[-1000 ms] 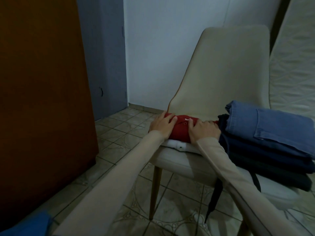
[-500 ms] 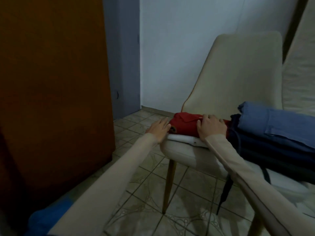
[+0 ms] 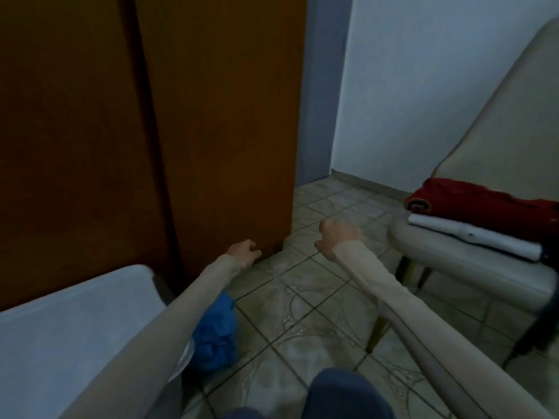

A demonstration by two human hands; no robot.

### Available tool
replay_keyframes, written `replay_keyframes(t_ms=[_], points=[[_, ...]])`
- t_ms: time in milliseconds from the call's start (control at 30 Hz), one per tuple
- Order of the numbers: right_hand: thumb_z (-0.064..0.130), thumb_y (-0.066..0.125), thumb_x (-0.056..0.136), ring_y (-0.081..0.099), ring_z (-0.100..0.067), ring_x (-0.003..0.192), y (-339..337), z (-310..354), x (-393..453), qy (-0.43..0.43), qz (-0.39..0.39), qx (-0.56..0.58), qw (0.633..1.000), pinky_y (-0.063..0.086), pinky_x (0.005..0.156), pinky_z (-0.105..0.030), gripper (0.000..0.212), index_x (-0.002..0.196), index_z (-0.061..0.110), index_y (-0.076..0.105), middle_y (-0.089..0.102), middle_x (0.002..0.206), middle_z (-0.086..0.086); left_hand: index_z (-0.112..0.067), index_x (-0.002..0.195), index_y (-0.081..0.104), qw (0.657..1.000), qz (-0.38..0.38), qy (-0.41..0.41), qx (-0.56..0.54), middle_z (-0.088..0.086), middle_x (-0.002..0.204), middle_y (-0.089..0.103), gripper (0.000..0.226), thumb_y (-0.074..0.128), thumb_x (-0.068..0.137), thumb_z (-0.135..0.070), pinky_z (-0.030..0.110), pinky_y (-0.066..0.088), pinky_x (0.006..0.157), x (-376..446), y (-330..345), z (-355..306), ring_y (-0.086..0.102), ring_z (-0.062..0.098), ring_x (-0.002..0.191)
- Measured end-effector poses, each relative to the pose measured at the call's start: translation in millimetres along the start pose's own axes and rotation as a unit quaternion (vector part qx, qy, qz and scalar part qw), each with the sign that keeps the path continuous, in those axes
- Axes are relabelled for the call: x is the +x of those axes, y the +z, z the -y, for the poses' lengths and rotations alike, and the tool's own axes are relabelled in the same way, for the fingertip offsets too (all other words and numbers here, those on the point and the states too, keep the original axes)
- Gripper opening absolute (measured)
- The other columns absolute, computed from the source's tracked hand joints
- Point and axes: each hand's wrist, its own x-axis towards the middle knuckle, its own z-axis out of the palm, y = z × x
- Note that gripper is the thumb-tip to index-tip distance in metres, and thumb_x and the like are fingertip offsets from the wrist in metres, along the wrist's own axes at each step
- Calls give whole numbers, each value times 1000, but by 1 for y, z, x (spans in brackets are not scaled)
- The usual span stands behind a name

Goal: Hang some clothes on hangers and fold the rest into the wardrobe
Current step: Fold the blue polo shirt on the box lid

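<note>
So 2 folded tops, red top (image 3: pixel 484 204) on white top (image 3: pixel 475 241), sit on the chair (image 3: pixel 453 258), not yet in the closed wardrobe (image 3: pixel 211 116). Left hand (image 3: pixel 243 254) and right hand (image 3: pixel 338 235) hang loosely curled, holding nothing; blue cloth (image 3: pixel 216 334) remains on the floor.

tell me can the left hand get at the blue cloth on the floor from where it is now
Probably yes: the left hand holds nothing, and the blue cloth lies uncovered on the floor just beneath that forearm.

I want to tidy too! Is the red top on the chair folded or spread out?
Folded. The red top lies as a neat flat bundle on a folded white one.
</note>
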Motion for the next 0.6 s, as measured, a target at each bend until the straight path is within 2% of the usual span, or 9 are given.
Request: replay_keyframes(t_ms=[200,400,467,600], points=[[31,40,98,43,-26,126,48,64,21,-83,145,9,986,38,99,-35,44,140,15,37,41,140,-9,-10,133,46,996,-34,-85,-12,11,139,42,34,44,99,-14,26,37,92,1,-15,92,44,26,124],[31,46,97,46,-26,124,112,106,52,-142,272,64,950,41,96,-30,47,138,8,41,43,139,-12,-10,126,53,992,-38,-122,-8,11,133,48,30,42,98,-10,26,40,85,22,-14,139,49,25,116],[28,48,97,51,-26,121,138,118,61,-141,319,94,933,42,97,-31,44,134,6,45,49,136,-13,-9,126,53,992,-6,-127,16,12,133,48,31,42,98,-10,27,41,89,34,-9,148,49,26,117],[23,56,92,54,-24,117,195,136,78,-99,376,179,904,45,96,-29,46,134,8,45,50,134,-11,-9,131,49,978,121,-137,102,12,135,46,36,50,96,-15,28,43,91,58,2,158,50,25,117]])
